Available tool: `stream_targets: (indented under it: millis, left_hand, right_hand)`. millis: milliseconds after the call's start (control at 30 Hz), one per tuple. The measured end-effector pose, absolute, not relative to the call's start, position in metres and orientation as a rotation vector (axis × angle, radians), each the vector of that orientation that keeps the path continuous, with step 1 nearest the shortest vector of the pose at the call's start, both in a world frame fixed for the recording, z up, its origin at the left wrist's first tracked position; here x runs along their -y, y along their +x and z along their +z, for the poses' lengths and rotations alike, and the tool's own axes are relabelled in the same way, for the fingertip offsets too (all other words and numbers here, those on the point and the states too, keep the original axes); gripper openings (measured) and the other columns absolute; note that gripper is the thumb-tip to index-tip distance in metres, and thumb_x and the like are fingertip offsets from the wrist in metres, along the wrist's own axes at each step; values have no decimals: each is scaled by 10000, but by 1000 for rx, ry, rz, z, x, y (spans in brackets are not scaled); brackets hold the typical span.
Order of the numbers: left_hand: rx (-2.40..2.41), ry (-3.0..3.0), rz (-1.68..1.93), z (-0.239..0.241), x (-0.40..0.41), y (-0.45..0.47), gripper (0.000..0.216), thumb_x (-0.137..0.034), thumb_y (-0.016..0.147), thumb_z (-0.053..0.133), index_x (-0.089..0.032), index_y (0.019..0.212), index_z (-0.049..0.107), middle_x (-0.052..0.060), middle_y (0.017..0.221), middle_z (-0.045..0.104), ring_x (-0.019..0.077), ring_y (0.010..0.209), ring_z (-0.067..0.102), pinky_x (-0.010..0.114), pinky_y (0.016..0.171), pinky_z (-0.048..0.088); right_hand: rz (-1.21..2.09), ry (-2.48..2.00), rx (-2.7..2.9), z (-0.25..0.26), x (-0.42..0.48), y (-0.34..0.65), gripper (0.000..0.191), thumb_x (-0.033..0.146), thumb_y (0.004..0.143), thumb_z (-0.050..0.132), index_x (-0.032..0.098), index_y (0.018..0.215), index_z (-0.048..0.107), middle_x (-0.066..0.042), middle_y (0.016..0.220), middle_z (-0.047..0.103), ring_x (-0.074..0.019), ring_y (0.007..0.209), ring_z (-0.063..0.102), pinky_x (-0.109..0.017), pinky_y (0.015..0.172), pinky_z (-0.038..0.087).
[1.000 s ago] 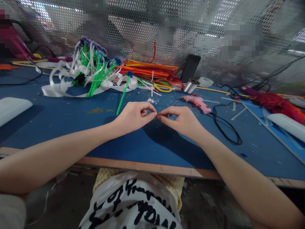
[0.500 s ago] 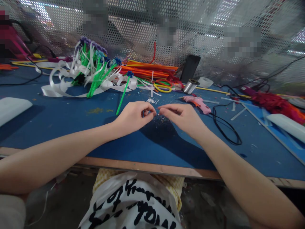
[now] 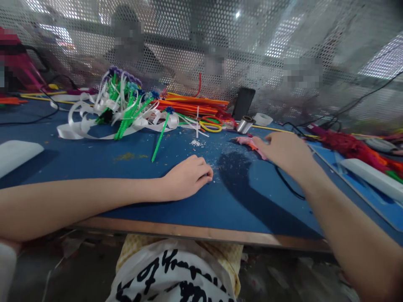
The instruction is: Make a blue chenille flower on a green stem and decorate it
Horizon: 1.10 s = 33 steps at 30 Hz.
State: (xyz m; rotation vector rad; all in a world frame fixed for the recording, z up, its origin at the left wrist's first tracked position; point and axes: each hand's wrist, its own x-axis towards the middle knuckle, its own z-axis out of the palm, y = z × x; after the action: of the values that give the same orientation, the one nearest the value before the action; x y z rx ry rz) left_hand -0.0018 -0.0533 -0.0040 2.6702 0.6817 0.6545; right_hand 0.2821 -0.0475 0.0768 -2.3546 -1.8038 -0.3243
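My left hand (image 3: 189, 178) rests on the blue tabletop (image 3: 176, 214), thumb and fingers pinched together. Whatever may be between the fingertips is too small or hidden to make out; a tiny white speck shows beside them. My right hand (image 3: 285, 153) is over the handle end of a pink hot glue gun (image 3: 247, 141) lying on the table. Its thumb is stretched out along the gun, apart from the index finger; the other fingers are hidden. A small pile of white beads (image 3: 197, 143) sits beyond my left hand, near a green pipe-cleaner stem with a blue flower head (image 3: 160, 136).
Green-stemmed pipe-cleaner flowers with white ribbon (image 3: 74, 132) stand at the back left. Behind are orange pipe cleaners (image 3: 192, 105), a dark phone (image 3: 243, 102), a silver spool (image 3: 244, 125) and a perforated metal screen (image 3: 182, 54). The gun's black cord (image 3: 288, 184) runs under my right arm.
My right hand has moved away from my left, rightward to the glue gun. My left hand has lowered onto the table, still pinched. The view has shifted slightly.
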Motion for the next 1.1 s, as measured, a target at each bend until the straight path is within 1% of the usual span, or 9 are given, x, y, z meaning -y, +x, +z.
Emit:
stream_targets:
  millis: [67,133,333,533,633,767,833,933,1100]
  left_hand:
    - [-651,2662,658,-3,54,-2,193,-230,1013,479,-171,936,645,74,984,662,206,956,571,363,930,439]
    - [-664,2615,709,-2,54,-4,168,-219,1002,489,-173,926,632,71,992,665,200,959,570,357,931,441]
    - [-797,2443,756,-3,46,-6,141,-240,949,552,-183,841,623,43,893,674,179,864,595,341,871,460]
    - [-820,2407,716,-3,43,-5,156,-267,945,546,-181,846,630,43,896,673,176,861,590,334,853,458]
    - [-769,2447,707,-2,45,-6,149,-244,949,534,-174,846,616,41,896,662,174,878,576,331,878,449]
    - [-734,2485,693,-1,48,-7,132,-221,944,529,-178,841,599,35,889,652,174,881,562,326,885,441]
    - [-742,2490,692,-2,48,-7,124,-214,932,537,-178,829,597,34,880,648,175,871,558,328,882,439]
    - [-787,2478,680,-2,48,-7,118,-200,910,551,-173,805,599,33,850,646,177,850,555,331,870,439]
    - [-805,2437,650,-2,46,-6,143,-242,923,560,-176,821,635,33,847,660,177,848,570,331,862,445]
  right_hand:
    - [-317,-2435,1754,57,29,295,700,683,924,417,72,790,732,-299,816,692,-389,812,661,-433,652,416]
    - [-277,-2471,1751,40,17,305,718,657,942,363,60,812,740,-301,831,705,-394,836,680,-425,665,433]
    - [-240,-2456,1789,20,6,322,500,468,926,428,98,854,756,-264,886,737,-382,886,698,-400,694,442]
    - [-325,-2422,1791,20,9,331,364,438,876,539,131,801,719,-226,792,714,-341,814,682,-373,651,392]
    - [-439,-2335,1823,17,12,329,325,429,900,545,136,872,683,-227,891,712,-310,845,665,-364,670,384]
    - [-669,-2182,1841,20,17,322,333,357,928,525,90,1109,610,-241,1064,686,-337,969,629,-388,755,407]
    - [-782,-2074,1919,27,21,318,335,325,951,493,91,1170,590,-239,1115,672,-347,1037,601,-419,841,402]
    - [-897,-1927,2070,40,27,315,317,303,993,428,123,1191,597,-213,1138,672,-346,1070,572,-464,928,362]
    - [-1091,-1780,2136,46,33,323,353,288,1021,363,136,1247,588,-205,1122,685,-345,1017,570,-494,909,349]
